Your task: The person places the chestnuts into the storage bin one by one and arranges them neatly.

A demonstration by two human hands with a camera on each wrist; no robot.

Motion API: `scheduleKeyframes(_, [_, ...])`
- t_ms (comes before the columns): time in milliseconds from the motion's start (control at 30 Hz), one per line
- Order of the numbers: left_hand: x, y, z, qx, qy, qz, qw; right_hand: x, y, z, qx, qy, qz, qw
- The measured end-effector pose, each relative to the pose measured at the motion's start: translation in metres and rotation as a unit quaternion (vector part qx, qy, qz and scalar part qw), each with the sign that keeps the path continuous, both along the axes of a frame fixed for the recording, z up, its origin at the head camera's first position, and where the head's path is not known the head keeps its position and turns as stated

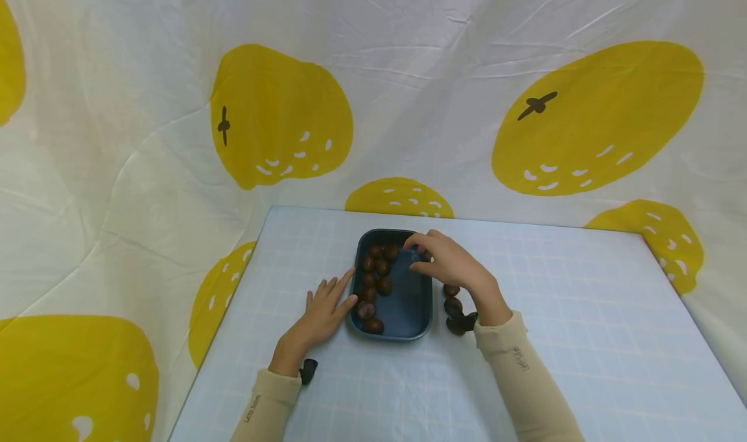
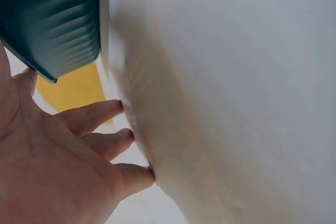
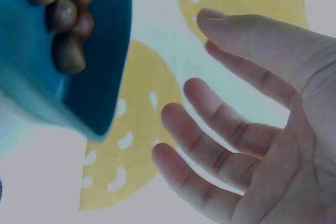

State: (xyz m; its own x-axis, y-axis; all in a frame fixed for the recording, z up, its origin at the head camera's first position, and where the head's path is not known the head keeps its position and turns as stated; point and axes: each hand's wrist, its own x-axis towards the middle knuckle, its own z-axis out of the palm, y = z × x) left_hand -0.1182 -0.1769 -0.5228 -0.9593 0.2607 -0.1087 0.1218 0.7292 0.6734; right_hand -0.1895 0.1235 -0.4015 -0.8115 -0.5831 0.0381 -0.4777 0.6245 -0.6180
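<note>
A deep blue rectangular tray (image 1: 401,322) with rounded corners stands on the table. Several brown, rounded, chestnut-like nuts (image 1: 384,286) lie mostly along its left side, also seen in the tray in the right wrist view (image 3: 62,14). My left hand (image 1: 320,315) is at the tray's left side, fingers spread; its thumb and index finger touch the tray, while the other fingertips rest on the table in the left wrist view. Over the tray's far right part hovers my right hand (image 1: 446,258), fingers loosely bent and apart, with nothing between them in the right wrist view (image 3: 247,124).
Three more brown nuts (image 1: 452,306) lie on the table right of the tray, partly beneath my right wrist. A pale checked cloth covers the table (image 1: 583,325). Behind it hangs a white sheet (image 1: 408,118) with large yellow fruit prints.
</note>
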Motion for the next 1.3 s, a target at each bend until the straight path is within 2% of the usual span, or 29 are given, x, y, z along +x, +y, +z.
scheduleKeyframes(200, [0.0, 0.0, -0.001, 0.002, 0.003, 0.001, 1.0, 0.001, 0.022, -0.014, -0.044, 0.019, -0.002, 0.999])
scheduleKeyframes(400, [0.0, 0.0, -0.003, 0.0, 0.004, 0.004, 1.0, 0.0, 0.05, -0.036, -0.077, 0.013, -0.002, 0.997])
scheduleKeyframes(667, [0.001, 0.0, -0.002, 0.003, 0.007, 0.003, 1.0, -0.002, 0.085, -0.06, -0.087, -0.013, -0.009, 0.996])
scheduleKeyframes(767, [0.001, 0.0, -0.001, 0.006, 0.008, 0.002, 1.0, -0.005, 0.096, -0.07, -0.09, -0.046, -0.008, 0.995])
scheduleKeyframes(900, [0.001, 0.0, 0.0, 0.007, 0.009, 0.002, 0.9999, -0.011, 0.108, -0.087, -0.087, -0.099, 0.011, 0.991])
scheduleKeyframes(1000, [0.001, 0.0, 0.0, 0.003, 0.008, 0.003, 1.0, -0.015, 0.113, -0.098, -0.077, -0.121, 0.028, 0.989])
scheduleKeyframes(1300, [0.002, 0.0, 0.001, -0.002, 0.006, 0.002, 1.0, -0.031, 0.115, -0.108, -0.053, -0.124, 0.091, 0.987])
